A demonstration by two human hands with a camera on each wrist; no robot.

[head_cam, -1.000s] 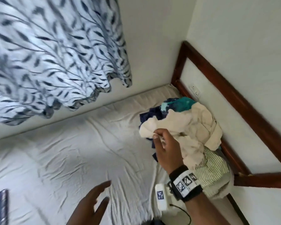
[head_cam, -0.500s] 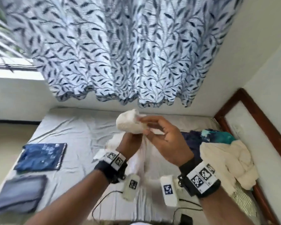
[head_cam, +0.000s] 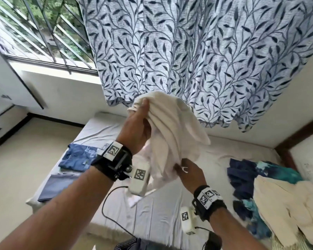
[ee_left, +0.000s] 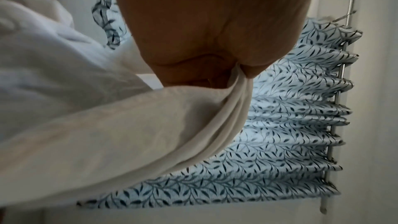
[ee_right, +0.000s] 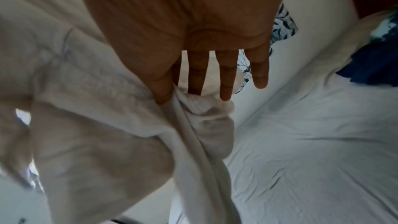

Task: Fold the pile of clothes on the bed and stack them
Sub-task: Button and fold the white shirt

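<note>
Cream-white crumpled cotton garment [head_cam: 170, 134] hangs in the air above the middle of the bed [head_cam: 215, 159], held by both hands. The left hand [head_cam: 135, 130] is raised high and bunches the top of the cloth in curled fingers; the left wrist view shows fabric squeezed inside that closed fist [ee_left: 215, 40]. The right hand [head_cam: 190, 173] sits lower, at the garment's bottom edge. In the right wrist view its thumb [ee_right: 161, 89] presses a fold of the cloth against the index finger, while the other three fingers stretch out straight and apart.

On the grey-white wrinkled bedsheet, an unfolded pile of clothes [head_cam: 271, 192] lies at the right edge beside the dark wooden headboard [head_cam: 296, 134]: navy, teal and cream pieces heaped together. At the left edge lie a folded blue denim garment [head_cam: 76, 157] and, nearer the person, a folded grey-blue garment [head_cam: 56, 186], just beside each other.

Behind the bed hangs a white curtain with dark blue leaf print [head_cam: 197, 51], and a barred window [head_cam: 34, 29] shows to its left.
</note>
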